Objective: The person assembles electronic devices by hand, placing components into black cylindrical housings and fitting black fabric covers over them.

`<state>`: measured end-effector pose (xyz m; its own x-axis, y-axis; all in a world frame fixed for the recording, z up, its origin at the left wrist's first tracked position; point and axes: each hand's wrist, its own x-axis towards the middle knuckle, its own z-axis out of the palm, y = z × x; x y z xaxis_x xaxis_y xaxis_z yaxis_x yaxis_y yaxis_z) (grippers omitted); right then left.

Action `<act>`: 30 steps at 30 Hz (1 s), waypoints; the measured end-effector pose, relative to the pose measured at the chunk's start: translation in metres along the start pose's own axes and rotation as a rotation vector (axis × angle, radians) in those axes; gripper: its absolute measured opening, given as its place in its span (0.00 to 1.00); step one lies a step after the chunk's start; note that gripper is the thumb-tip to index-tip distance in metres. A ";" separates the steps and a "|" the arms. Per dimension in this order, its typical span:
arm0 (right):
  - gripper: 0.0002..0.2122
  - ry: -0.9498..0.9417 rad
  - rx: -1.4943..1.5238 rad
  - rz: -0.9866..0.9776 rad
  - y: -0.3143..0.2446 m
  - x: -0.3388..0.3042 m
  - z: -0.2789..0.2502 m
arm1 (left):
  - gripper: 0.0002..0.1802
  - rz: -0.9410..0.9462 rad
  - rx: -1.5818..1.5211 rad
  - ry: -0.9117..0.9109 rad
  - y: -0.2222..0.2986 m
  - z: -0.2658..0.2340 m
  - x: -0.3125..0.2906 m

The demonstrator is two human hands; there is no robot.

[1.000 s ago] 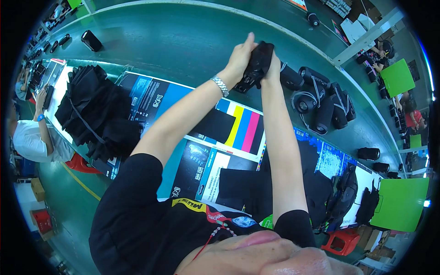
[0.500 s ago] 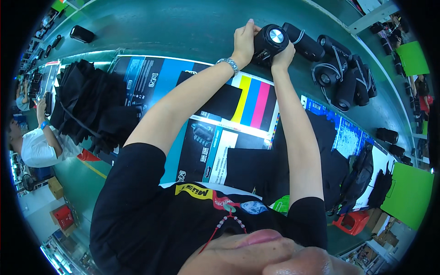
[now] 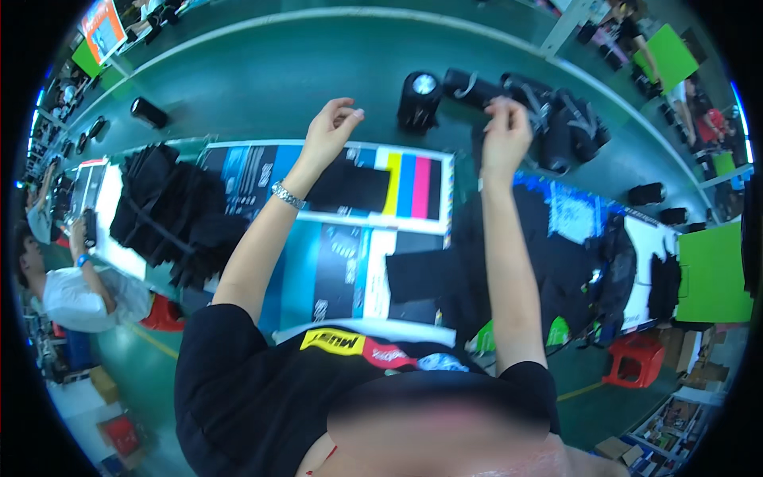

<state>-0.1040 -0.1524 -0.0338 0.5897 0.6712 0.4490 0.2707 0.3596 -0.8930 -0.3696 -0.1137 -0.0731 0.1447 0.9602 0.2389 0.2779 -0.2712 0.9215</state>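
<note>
A black cylindrical speaker (image 3: 416, 107) with a shiny silver end stands upright on the green work surface, between my two hands and touched by neither. My left hand (image 3: 328, 133), with a metal bracelet at the wrist, hovers left of it, fingers loosely bent and nothing in them. To its right my right hand (image 3: 505, 141) is raised, fingers curled but apart, near a cluster of black speakers (image 3: 566, 137) with grey cords. One more speaker (image 3: 470, 89) lies between that cluster and the upright one. Small black cloth pieces (image 3: 350, 188) lie on the printed sheets below my hands.
A heap of black cloth pouches (image 3: 171, 211) lies on the left, beside printed sheets (image 3: 298, 278). Black fabric (image 3: 524, 262) covers the area under my right forearm. A lone speaker (image 3: 148, 112) rests far left. Beyond the heap sits a co-worker (image 3: 87, 298); a red stool (image 3: 634, 359) stands at right.
Both hands have let go of the speaker, which now stands upright on the surface. My left hand has drawn away to the left, my right hand to the right. The view has shifted.
</note>
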 end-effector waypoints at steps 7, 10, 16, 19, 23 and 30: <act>0.09 -0.162 0.353 0.456 -0.051 -0.087 0.002 | 0.14 0.119 0.544 -0.214 -0.004 -0.013 -0.076; 0.11 -0.272 0.248 0.588 -0.035 -0.130 0.005 | 0.10 0.076 0.399 -0.109 -0.005 -0.005 -0.093; 0.12 -0.448 0.263 0.612 -0.029 -0.141 -0.006 | 0.10 -0.418 -0.534 0.038 0.029 0.002 -0.111; 0.10 -0.576 0.338 0.566 -0.026 -0.147 -0.004 | 0.09 -0.320 -0.422 0.055 0.029 0.010 -0.116; 0.08 -0.688 0.236 0.592 -0.024 -0.150 -0.004 | 0.07 0.022 -0.096 0.101 0.031 0.017 -0.119; 0.11 -0.621 0.226 0.546 -0.024 -0.148 -0.007 | 0.06 0.034 -0.077 0.094 0.035 0.016 -0.122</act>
<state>-0.1925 -0.2644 -0.0792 0.0515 0.9975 -0.0476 -0.1268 -0.0408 -0.9911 -0.3620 -0.2411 -0.0748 0.0623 0.9537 0.2944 0.1997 -0.3009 0.9325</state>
